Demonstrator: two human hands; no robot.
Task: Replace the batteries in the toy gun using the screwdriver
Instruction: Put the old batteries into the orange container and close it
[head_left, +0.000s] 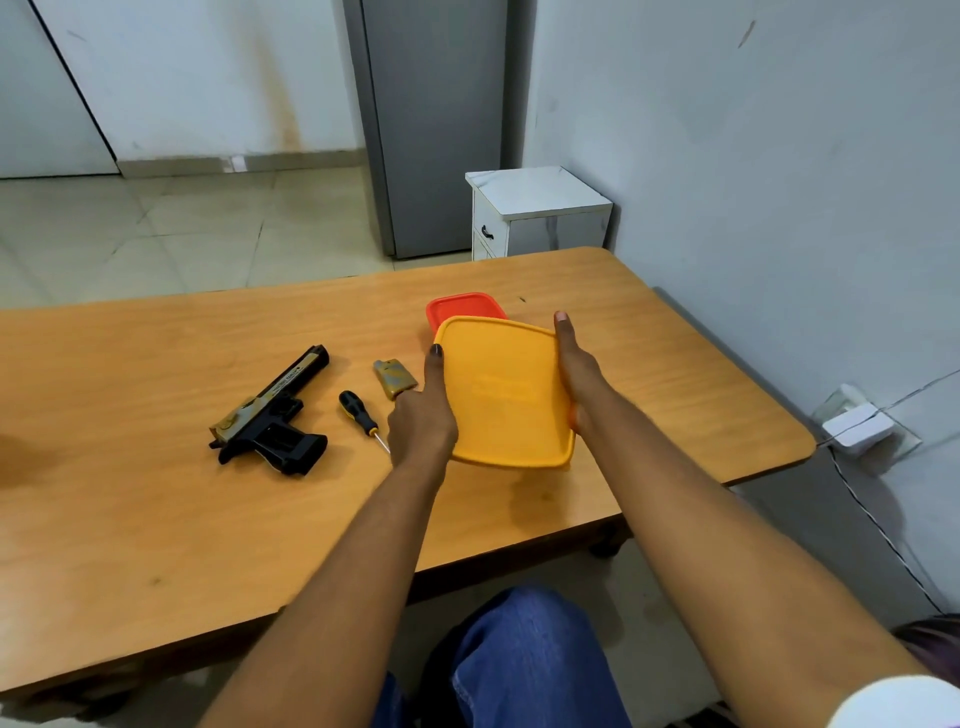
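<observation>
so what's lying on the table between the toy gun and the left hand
In the head view, the screwdriver lies between the toy gun and the left hand.

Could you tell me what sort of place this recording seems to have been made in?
Probably a plain room in a home, though I cannot be sure: a wooden table stands on a tiled floor, with a small white bedside cabinet and a tall grey cupboard or fridge against painted walls.
</observation>
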